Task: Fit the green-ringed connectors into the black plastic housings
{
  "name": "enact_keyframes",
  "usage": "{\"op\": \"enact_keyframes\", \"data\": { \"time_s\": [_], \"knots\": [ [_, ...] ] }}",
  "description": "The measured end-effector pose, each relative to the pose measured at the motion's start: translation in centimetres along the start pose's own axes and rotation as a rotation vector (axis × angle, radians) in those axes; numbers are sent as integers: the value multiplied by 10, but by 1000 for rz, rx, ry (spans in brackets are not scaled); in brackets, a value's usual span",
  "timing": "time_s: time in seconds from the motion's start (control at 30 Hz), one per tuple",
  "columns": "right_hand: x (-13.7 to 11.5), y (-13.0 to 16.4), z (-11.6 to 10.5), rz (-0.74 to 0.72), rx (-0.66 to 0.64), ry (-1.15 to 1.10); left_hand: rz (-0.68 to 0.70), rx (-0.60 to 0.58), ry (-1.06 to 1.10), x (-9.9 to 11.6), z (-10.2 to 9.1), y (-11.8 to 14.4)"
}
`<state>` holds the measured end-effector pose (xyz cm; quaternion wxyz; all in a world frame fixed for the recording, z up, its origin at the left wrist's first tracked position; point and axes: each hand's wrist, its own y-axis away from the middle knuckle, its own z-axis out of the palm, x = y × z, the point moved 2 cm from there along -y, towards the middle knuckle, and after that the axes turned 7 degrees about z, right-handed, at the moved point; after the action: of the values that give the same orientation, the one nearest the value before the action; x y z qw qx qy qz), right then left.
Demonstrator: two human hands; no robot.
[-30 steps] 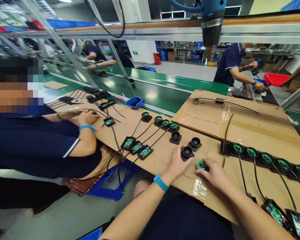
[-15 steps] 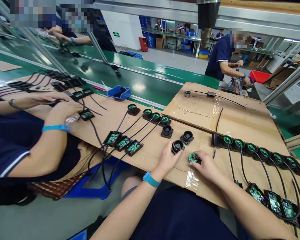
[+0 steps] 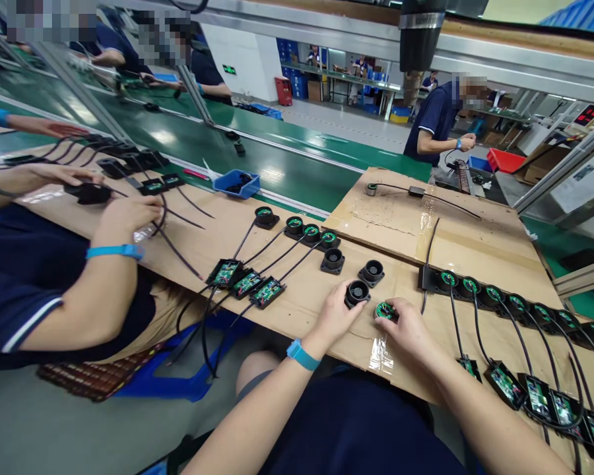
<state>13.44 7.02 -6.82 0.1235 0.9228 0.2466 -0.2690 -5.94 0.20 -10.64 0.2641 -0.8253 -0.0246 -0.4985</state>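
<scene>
Nearest the camera, the person's two forearms reach out over the cardboard-covered worktop (image 3: 297, 290). The left hand (image 3: 335, 314), with a blue wristband (image 3: 302, 355) on its wrist, has its fingers curled around the side of a black round housing (image 3: 357, 293) that stands on the cardboard; the grip is closed on it. Just to the right, the right hand (image 3: 406, 330) has its fingertips closed on a small round green board (image 3: 385, 310), which lies on the cardboard just beside the housing, near a strip of clear tape (image 3: 380, 353).

A little farther out stand two more black housings (image 3: 371, 271), apart from each other. Left of them lie three small green circuit boards (image 3: 245, 282) in black cases, each wired to a round green-topped unit (image 3: 311, 233) in a row behind. To the right, a long row of similar wired units (image 3: 495, 297) runs toward the edge of the view.

On the left, a co-worker's hand (image 3: 129, 214) with a blue wristband handles black cables. Beyond the cardboard sits a small blue tray (image 3: 236, 183) at the edge of a green conveyor belt (image 3: 257, 155). Far off, another person in a dark shirt (image 3: 433, 122) stands at a bench.
</scene>
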Motion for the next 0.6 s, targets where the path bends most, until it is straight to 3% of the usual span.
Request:
{"op": "enact_keyframes", "data": {
  "time_s": [0.2,0.37,0.47,0.6],
  "knots": [
    [-3,-6,-7,-65,42,-13,7,10,-5,2,0,1],
    [-27,-7,-24,-114,260,-244,88,14,-40,2,0,2],
    [-41,-8,-15,-192,270,-307,170,8,-60,1,0,5],
    [-50,-13,5,-250,211,-210,235,-3,-65,0,1,8]
  ]
}}
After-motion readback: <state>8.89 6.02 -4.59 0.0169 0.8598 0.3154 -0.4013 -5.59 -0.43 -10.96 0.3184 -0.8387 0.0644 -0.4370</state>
